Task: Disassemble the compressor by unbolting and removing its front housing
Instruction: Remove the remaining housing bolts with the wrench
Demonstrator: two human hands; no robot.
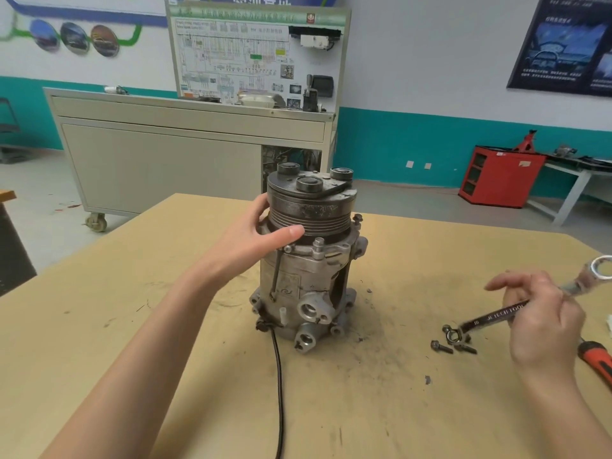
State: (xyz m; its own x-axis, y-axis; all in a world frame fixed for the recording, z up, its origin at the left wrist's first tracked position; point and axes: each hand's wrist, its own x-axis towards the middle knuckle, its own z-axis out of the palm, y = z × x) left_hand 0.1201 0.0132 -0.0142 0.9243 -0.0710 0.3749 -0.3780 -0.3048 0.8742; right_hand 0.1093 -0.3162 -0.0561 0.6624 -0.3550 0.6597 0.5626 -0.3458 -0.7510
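Fingers of left hand (256, 234) curl round compressor (308, 266); right hand (543, 321) apparently pinches wrench (491, 318).

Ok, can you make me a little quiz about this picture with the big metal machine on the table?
1. True or false: the compressor lies on its side on the table.
2. What does the right hand hold? A: a wrench. B: a hammer. C: a cup.
3. Fill in: the loose bolts lie on the table near the ___ hand.

Key: 1 false, it stands upright. 2 A. 3 right.
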